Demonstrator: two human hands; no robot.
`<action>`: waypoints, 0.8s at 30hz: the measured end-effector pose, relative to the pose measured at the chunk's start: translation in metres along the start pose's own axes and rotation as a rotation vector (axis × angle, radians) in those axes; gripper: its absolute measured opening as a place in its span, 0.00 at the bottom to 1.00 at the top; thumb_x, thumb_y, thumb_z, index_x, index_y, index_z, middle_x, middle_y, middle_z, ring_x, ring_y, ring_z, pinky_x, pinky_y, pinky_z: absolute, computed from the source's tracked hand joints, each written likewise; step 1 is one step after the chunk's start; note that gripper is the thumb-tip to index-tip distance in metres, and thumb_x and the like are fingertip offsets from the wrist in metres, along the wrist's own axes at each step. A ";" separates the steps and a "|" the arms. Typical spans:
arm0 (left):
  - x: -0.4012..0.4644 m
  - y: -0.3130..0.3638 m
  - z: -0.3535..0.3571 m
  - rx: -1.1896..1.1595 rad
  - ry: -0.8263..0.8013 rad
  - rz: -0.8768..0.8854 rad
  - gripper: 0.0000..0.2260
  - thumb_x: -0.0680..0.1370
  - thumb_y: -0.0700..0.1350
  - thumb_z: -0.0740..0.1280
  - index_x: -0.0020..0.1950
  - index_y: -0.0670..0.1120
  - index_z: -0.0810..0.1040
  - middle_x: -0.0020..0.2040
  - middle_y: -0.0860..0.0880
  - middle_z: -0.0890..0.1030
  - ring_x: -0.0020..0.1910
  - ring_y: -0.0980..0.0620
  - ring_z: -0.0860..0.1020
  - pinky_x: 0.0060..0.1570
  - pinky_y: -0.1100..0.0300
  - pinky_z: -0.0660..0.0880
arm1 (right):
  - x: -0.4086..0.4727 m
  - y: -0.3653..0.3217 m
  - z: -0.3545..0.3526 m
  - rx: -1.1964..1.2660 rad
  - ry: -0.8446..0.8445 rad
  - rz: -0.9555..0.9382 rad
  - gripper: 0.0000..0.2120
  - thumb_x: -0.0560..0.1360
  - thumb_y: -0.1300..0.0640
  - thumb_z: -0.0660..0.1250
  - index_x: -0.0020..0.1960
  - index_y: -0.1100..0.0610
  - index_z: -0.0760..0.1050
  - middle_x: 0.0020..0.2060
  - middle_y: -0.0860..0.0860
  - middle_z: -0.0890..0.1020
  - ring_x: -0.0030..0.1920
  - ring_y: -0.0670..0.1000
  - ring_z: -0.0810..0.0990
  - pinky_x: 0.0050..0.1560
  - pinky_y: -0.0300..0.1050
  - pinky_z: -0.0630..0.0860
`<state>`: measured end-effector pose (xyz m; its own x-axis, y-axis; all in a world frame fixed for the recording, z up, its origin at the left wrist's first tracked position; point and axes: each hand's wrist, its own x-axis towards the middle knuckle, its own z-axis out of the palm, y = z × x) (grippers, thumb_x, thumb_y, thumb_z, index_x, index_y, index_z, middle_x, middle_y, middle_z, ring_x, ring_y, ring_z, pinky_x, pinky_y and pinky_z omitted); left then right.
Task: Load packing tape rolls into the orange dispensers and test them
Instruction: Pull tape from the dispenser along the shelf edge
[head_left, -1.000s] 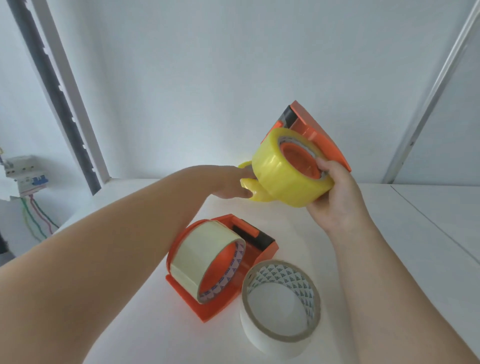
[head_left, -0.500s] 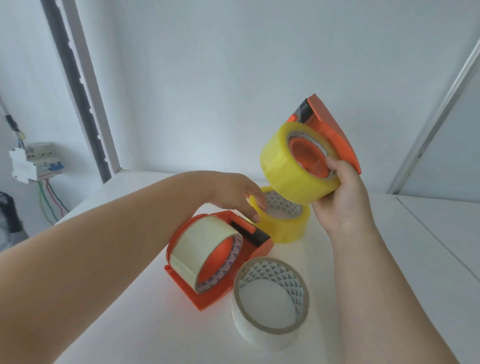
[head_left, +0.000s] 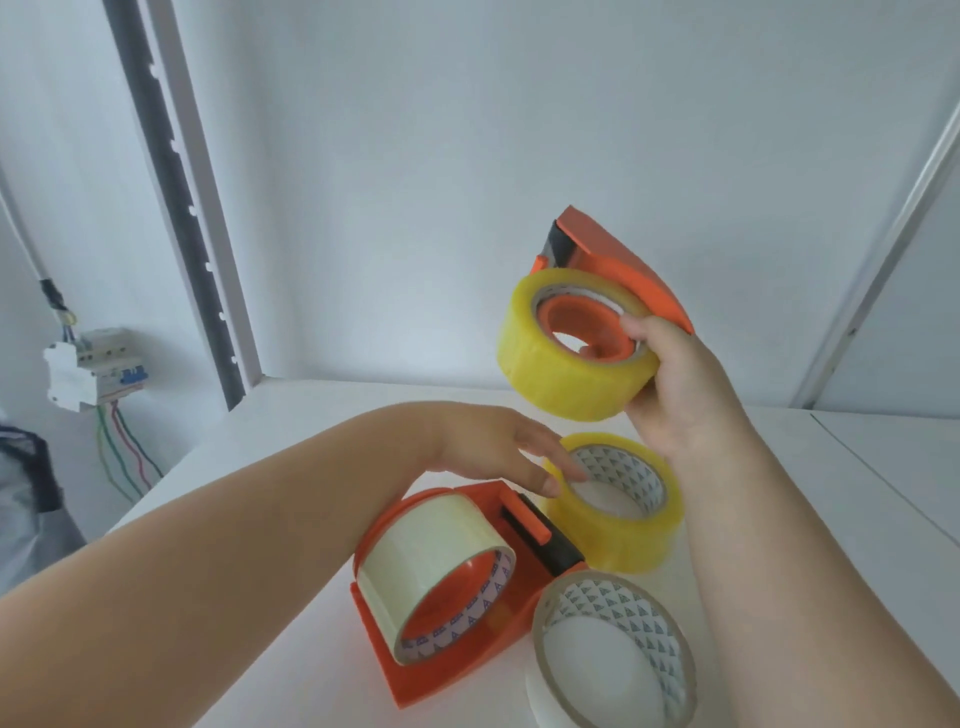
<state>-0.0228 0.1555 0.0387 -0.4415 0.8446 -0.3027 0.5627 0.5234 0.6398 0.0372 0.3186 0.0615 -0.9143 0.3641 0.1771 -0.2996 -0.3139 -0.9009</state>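
Hands first: my right hand (head_left: 675, 384) is raised above the white table (head_left: 270, 467), fingers and thumb curled around an orange tape dispenser (head_left: 618, 265) that already carries a yellow tape roll (head_left: 566, 374) on its orange hub. The thumb lies across the front edge of that roll near the hub, and the dispenser's flat back plate tilts up and away from me, its dark cutter end uppermost.

My left hand (head_left: 498, 447) is low over the table with the fingers straight and loosely spread, gripping nothing. Its fingertips (head_left: 561, 470) reach the near rim of a second yellow tape roll (head_left: 618, 514), which lies flat on the table with its patterned core facing up; I cannot tell for sure whether they touch the rim or sit just above it.

Just beside that roll, toward me and to the left, a second orange dispenser (head_left: 457, 670) rests on the table, loaded with a pale cream tape roll (head_left: 431, 551). A clear tape roll (head_left: 613, 660) lies flat against the dispenser's right side, nearest to me.

Off the table's left edge, a circuit breaker box (head_left: 93, 369) hangs on the wall with coloured wires (head_left: 124, 452) trailing below it.
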 end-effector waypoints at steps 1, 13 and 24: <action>0.000 -0.004 -0.001 -0.024 0.002 0.008 0.17 0.78 0.51 0.65 0.66 0.62 0.73 0.74 0.60 0.62 0.73 0.59 0.59 0.71 0.59 0.54 | 0.005 -0.005 0.001 -0.072 -0.014 -0.010 0.16 0.76 0.63 0.61 0.63 0.62 0.75 0.50 0.57 0.83 0.46 0.54 0.82 0.47 0.47 0.79; -0.046 -0.075 -0.064 -0.012 1.103 -0.533 0.14 0.79 0.42 0.57 0.60 0.47 0.79 0.59 0.47 0.79 0.50 0.46 0.77 0.49 0.58 0.73 | 0.068 -0.001 0.064 -1.252 -0.460 -0.215 0.27 0.72 0.61 0.68 0.68 0.43 0.71 0.65 0.42 0.75 0.63 0.43 0.73 0.62 0.35 0.67; -0.031 -0.052 -0.043 -0.036 1.236 -0.211 0.11 0.78 0.50 0.62 0.57 0.52 0.79 0.49 0.59 0.80 0.47 0.56 0.80 0.39 0.65 0.75 | 0.078 0.045 0.101 -1.512 -0.767 -0.401 0.19 0.66 0.57 0.69 0.56 0.50 0.71 0.51 0.49 0.77 0.51 0.52 0.78 0.51 0.52 0.77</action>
<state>-0.0682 0.0977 0.0448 -0.8906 0.0645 0.4501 0.3904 0.6161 0.6841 -0.0752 0.2442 0.0749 -0.8981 -0.3957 0.1916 -0.4325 0.8736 -0.2231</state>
